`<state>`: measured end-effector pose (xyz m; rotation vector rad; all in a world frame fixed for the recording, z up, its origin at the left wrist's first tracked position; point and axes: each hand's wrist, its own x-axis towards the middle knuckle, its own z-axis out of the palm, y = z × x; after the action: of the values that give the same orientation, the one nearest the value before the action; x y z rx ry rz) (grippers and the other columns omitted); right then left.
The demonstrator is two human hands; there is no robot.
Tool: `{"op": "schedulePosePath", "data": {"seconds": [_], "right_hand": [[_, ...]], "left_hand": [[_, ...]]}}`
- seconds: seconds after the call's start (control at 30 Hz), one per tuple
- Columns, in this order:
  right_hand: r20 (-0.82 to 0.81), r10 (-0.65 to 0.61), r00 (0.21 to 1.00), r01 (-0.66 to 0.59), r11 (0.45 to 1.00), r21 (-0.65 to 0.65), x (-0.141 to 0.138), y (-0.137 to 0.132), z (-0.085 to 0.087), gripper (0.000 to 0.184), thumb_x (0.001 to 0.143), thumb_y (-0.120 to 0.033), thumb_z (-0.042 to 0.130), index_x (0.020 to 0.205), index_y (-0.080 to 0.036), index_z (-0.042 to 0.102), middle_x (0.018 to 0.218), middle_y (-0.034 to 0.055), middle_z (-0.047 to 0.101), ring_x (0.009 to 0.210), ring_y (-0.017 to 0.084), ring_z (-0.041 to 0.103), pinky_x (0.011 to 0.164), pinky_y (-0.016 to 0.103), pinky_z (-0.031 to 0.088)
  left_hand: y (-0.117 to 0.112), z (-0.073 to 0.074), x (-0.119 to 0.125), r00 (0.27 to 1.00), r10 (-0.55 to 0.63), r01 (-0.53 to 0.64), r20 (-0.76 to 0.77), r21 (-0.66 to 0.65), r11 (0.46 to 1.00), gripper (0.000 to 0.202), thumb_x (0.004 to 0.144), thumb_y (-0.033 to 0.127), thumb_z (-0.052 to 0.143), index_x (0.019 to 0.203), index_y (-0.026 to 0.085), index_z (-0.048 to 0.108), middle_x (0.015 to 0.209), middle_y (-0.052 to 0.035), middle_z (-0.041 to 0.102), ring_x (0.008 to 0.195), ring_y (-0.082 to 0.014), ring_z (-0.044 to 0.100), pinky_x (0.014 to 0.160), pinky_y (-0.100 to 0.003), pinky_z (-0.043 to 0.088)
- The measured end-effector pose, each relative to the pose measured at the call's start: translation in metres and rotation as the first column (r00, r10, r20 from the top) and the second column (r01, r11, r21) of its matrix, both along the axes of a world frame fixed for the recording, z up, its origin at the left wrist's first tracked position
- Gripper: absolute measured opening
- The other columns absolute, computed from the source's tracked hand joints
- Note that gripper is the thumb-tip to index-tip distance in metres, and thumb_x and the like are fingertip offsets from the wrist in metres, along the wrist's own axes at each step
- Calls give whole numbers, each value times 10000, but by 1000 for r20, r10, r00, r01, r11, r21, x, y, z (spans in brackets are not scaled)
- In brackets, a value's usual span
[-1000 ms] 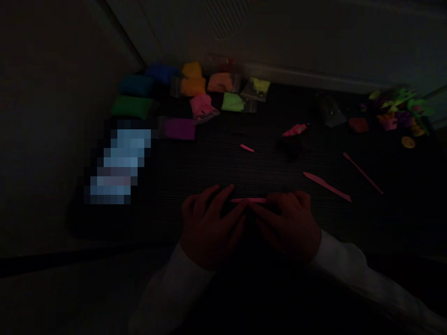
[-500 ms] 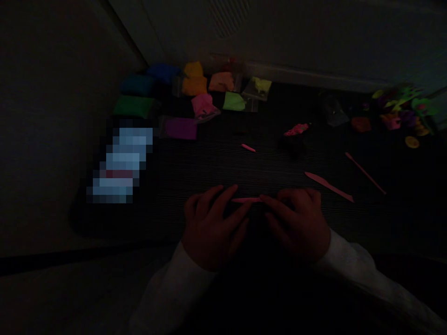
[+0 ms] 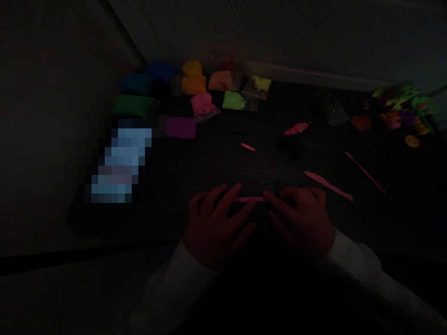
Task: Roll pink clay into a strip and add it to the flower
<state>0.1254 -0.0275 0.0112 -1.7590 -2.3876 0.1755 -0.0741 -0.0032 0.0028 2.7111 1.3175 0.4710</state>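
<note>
no legible text, too dark

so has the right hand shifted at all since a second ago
Yes. The right hand has slid a little to the right along the pink strip, toward the pink knife tool, which has stayed put on the dark mat.

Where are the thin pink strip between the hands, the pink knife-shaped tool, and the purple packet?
thin pink strip (image 3: 249, 199), head view, middle of its exposed length.
pink knife-shaped tool (image 3: 326, 185), head view, mid-blade.
purple packet (image 3: 179, 127), head view, centre of its face.
</note>
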Motion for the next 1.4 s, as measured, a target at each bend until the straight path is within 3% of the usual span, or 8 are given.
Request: {"op": "schedulePosePath", "data": {"seconds": [0.3, 0.5, 0.7, 0.97, 1.27, 1.4], "right_hand": [[-15, 1, 1000, 0, 999, 32, 0, -2, 0, 344, 790, -352, 443, 1119, -281, 512, 946, 68, 495, 830, 191, 443, 753, 399, 258], [-16, -61, 998, 63, 991, 119, 24, -6, -6, 338, 764, -316, 496, 1090, -235, 540, 922, 68, 511, 818, 184, 459, 749, 388, 275], [-16, -76, 997, 77, 972, 223, 39, -8, -7, 254, 747, -293, 529, 989, -269, 601, 918, 54, 513, 820, 180, 470, 749, 383, 284], [14, 8, 1000, -10, 987, 158, 34, -13, -3, 319, 756, -293, 508, 1073, -293, 546, 995, 62, 516, 844, 195, 458, 765, 399, 260], [79, 5, 997, -15, 992, 127, 31, -14, -1, 300, 758, -309, 495, 1050, -292, 565, 987, 53, 541, 827, 198, 438, 774, 413, 229], [28, -5, 1000, 0, 986, 167, 32, -15, -1, 319, 755, -304, 499, 1070, -293, 550, 983, 57, 527, 833, 195, 449, 770, 405, 236]], "left_hand": [[0, 0, 0, 1000, 0, 0, -19, -30, 1000, 385, 722, 406, 515, 1100, 337, 510, 1262, -55, 424, 1099, -301, 371, 838, -492, 265], [1, 1, -1, 1000, -9, 9, -11, -32, 999, 426, 721, 405, 515, 1141, 346, 469, 1266, -56, 420, 1099, -298, 370, 839, -489, 272], [0, 2, 6, 1000, -17, 17, 18, -32, 999, 402, 718, 376, 529, 1116, 327, 498, 1249, -65, 436, 1091, -300, 375, 833, -492, 278], [-6, 3, 30, 997, -53, 57, 54, -61, 997, 367, 751, 399, 473, 1107, 317, 506, 1276, -36, 412, 1112, -286, 360, 862, -489, 259], [-6, 2, 31, 997, -53, 57, 55, -69, 996, 373, 729, 381, 510, 1091, 292, 527, 1270, -52, 418, 1109, -306, 353, 860, -501, 256], [-6, 2, 32, 997, -50, 54, 57, -61, 997, 367, 732, 384, 506, 1089, 303, 526, 1267, -52, 419, 1103, -301, 360, 858, -499, 262]]}}
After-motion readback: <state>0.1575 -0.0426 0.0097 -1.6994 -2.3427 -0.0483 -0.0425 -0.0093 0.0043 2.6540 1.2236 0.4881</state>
